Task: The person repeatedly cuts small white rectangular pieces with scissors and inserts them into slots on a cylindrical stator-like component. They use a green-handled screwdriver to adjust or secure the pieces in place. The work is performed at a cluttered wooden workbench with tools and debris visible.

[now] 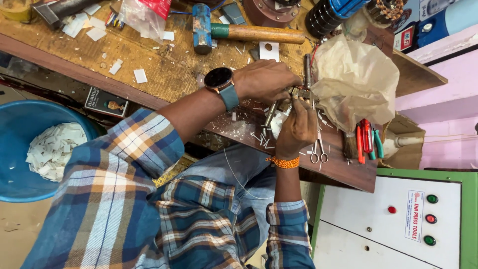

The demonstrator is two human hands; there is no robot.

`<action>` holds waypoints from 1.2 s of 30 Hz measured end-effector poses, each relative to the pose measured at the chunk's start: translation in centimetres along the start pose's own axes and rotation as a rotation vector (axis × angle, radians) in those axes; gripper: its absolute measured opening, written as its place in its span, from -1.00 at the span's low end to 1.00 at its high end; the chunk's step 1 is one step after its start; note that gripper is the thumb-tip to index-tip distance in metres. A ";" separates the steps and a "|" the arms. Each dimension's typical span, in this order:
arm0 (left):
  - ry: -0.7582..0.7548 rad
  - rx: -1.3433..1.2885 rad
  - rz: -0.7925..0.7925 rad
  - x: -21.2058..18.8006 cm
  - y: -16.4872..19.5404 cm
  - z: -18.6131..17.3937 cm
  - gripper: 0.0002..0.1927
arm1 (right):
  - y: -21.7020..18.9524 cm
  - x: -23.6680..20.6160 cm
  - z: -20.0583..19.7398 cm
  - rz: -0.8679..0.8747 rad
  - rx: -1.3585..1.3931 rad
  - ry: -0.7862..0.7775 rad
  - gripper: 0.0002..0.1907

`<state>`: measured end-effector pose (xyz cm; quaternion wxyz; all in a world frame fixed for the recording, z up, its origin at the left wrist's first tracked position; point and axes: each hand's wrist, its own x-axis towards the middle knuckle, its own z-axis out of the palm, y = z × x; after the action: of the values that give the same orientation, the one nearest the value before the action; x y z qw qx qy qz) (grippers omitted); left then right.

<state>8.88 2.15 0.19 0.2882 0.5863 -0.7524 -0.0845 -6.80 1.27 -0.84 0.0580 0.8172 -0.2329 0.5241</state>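
Observation:
My left hand, with a dark watch on a blue strap at the wrist, is closed over a small metal part at the edge of the wooden bench. My right hand, with an orange thread band at the wrist, reaches up from below and pinches the same part with its fingertips. A short metal rod slants down under my left hand. A white scrap shows beside my right palm; whether the hand holds it is unclear.
A crumpled plastic bag lies right of the hands. Scissors and red- and green-handled pliers lie below it. A blue-headed hammer rests further up. A blue tub holds white slips. A white panel with coloured buttons stands bottom right.

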 end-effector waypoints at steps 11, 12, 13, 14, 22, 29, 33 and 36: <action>-0.192 -0.036 -0.008 -0.5 -1.8 -1.9 -0.50 | 4.2 -0.1 -0.5 0.092 0.248 -0.291 -0.56; -0.192 -0.080 -0.006 -0.6 -2.1 -1.8 -0.47 | 4.5 0.0 -0.4 0.115 0.279 -0.323 -0.56; -0.166 -0.121 -0.007 -0.9 -2.3 -1.7 -0.44 | 4.8 0.2 -0.3 0.135 0.310 -0.353 -0.56; -0.138 -0.163 -0.010 -1.2 -2.5 -1.4 -0.40 | 5.0 0.3 -0.2 0.154 0.342 -0.386 -0.56; 0.534 -0.014 0.094 -4.7 -3.1 3.3 -0.27 | 6.0 -0.1 -0.1 0.180 0.373 -0.498 -0.57; 0.576 0.056 0.097 -4.9 -3.3 4.3 -0.38 | 5.9 -0.5 0.5 0.248 0.425 -0.486 -0.55; 0.571 0.094 0.121 -4.6 -3.4 4.2 -0.42 | 6.0 -0.5 0.9 0.134 0.353 -0.425 -0.56; 0.573 0.164 0.103 -4.6 -3.3 4.3 -0.44 | 6.1 -0.7 1.1 0.121 0.312 -0.395 -0.59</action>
<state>9.98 4.52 -6.43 0.4443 0.5687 -0.6735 0.1600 -8.80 -4.24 -2.89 -0.1466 0.8873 -0.2045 0.3864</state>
